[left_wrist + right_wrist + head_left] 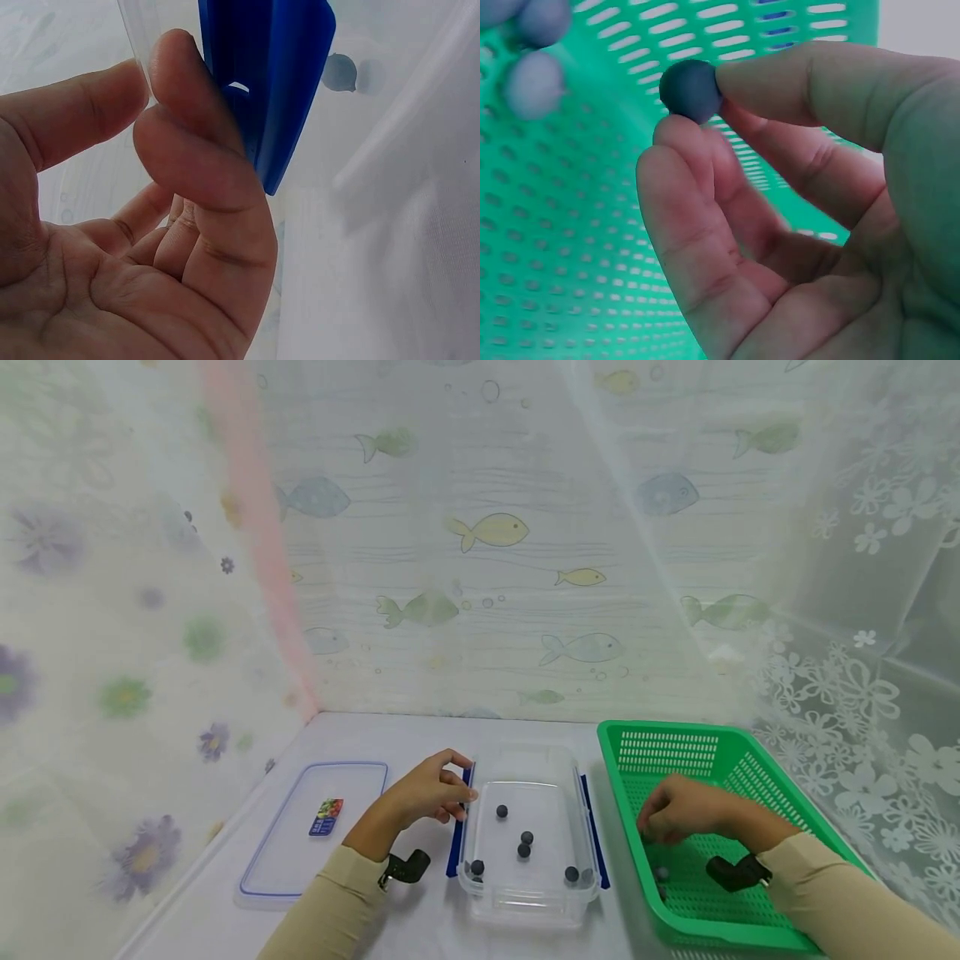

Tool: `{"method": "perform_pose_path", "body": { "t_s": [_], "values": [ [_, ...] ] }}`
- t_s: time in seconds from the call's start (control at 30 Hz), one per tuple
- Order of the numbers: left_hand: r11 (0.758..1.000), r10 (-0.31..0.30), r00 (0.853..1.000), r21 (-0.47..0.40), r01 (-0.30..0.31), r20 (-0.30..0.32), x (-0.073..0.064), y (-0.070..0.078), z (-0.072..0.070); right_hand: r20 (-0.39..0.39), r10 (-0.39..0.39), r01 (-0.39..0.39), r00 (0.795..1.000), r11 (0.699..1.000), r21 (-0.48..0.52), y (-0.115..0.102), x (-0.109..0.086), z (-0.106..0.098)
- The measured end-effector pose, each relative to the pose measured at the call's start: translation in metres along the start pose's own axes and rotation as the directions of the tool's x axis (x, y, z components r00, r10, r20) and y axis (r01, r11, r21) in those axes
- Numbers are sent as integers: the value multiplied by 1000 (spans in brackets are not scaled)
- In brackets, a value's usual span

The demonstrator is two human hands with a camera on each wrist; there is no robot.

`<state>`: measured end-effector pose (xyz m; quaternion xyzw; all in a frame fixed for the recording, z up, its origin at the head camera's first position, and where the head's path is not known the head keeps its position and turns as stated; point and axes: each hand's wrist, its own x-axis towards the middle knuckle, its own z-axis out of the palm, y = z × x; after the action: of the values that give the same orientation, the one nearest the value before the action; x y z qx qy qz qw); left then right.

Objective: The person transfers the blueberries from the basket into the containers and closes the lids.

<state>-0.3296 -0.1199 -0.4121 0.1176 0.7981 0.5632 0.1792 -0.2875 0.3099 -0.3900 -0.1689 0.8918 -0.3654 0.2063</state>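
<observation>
A clear plastic box [517, 906] with blue side clips stands in the middle of the table, with several small dark balls [527, 837] inside. My left hand [433, 792] holds the box's left rim; in the left wrist view the fingers curl between the clear wall and a blue clip [274, 82], with the thumb at the wall's edge. Inside the green basket [701, 935], my right hand [686, 810] pinches a dark blue ball [690, 90] between thumb and fingertips. Other balls [536, 84] lie on the basket floor beyond those fingers.
A clear lid [277, 852] with a blue border and a coloured label [327, 817] lies flat on the white table, left of the box. The basket stands close to the box's right side. Patterned translucent curtains [495, 610] hang behind and at both sides.
</observation>
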Motion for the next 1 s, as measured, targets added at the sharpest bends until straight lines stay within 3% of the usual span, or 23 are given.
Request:
{"method": "perform_pose_path", "body": {
  "t_s": [0.43, 0.7, 1.0],
  "values": [
    [1000, 16, 1000, -21, -16, 12, -3, 1, 0, -98, -2, 12, 995, 995, 104, -25, -9, -30],
    [999, 20, 1000, -30, -19, 22, -3, 0, 0, -125, 12, 7, 992, 989, 147, -45, -7, -33],
    [1000, 16, 1000, -21, -16, 16, -4, 2, 0, -128, -24, 48, 992, 980, 195, -65, 3, -31]
  ]
}}
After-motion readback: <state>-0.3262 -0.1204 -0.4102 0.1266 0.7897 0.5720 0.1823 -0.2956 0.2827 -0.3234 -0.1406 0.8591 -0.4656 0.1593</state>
